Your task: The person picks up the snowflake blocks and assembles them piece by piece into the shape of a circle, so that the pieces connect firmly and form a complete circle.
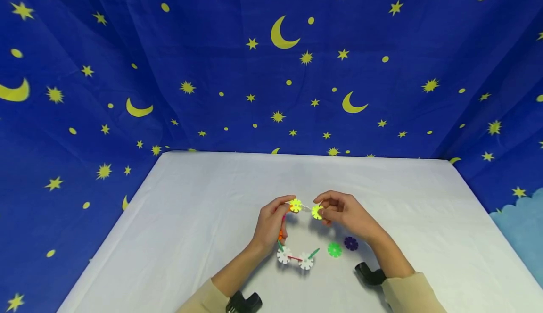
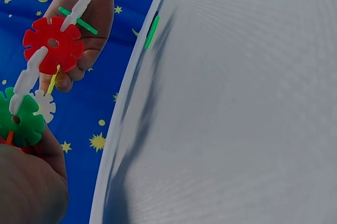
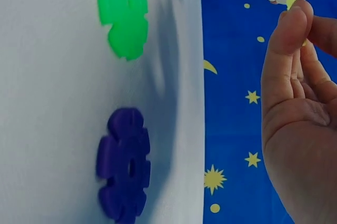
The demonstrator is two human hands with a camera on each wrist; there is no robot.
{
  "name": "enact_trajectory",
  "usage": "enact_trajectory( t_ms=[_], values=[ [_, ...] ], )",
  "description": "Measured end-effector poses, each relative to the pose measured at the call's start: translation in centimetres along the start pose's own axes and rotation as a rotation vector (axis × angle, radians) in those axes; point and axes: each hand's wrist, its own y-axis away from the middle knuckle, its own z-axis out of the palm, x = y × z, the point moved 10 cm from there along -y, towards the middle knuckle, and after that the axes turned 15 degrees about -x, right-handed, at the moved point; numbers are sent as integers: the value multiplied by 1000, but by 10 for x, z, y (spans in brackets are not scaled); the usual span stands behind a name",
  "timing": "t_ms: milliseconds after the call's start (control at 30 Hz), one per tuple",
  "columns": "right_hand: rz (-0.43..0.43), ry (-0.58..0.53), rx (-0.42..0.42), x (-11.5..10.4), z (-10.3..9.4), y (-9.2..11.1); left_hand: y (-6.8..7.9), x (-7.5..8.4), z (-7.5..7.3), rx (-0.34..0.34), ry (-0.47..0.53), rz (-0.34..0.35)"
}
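Observation:
Slotted flower-shaped plastic discs are joined into a curved chain above the table. My left hand (image 1: 268,223) grips its left side, by a yellow disc (image 1: 295,205) and some orange pieces. Between thumb and fingers, my right hand (image 1: 349,215) pinches another yellow disc (image 1: 316,212). A white disc (image 1: 306,208), seen edge-on, links the two yellow ones. Lower in the chain are a white disc (image 1: 284,255), a second white disc (image 1: 306,261) and a green disc (image 1: 314,252) at the end. The left wrist view shows a red disc (image 2: 66,50) face-on.
A loose bright green disc (image 1: 334,250) and a purple disc (image 1: 350,243) lie on the white table (image 1: 203,200), below my right hand. Black wrist-camera mounts (image 1: 370,275) show by both forearms. A blue star-and-moon cloth (image 1: 237,68) hangs behind and at the sides.

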Motion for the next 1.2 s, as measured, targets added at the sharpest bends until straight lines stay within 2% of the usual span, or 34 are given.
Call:
enact_trajectory(
  t_ms=[267, 567, 967, 1200],
  values=[
    [36, -16, 12, 2, 3, -1, 0, -1, 2, -2, -7, -10],
    [-21, 16, 61, -1, 2, -4, -13, -31, -4, -12, 35, 5],
    [-16, 51, 95, -3, 2, 1, -13, -35, 1, -24, 44, 21],
    [-35, 125, 123, -18, -3, 5, -15, -39, 8, -48, 98, 15]
  ],
)
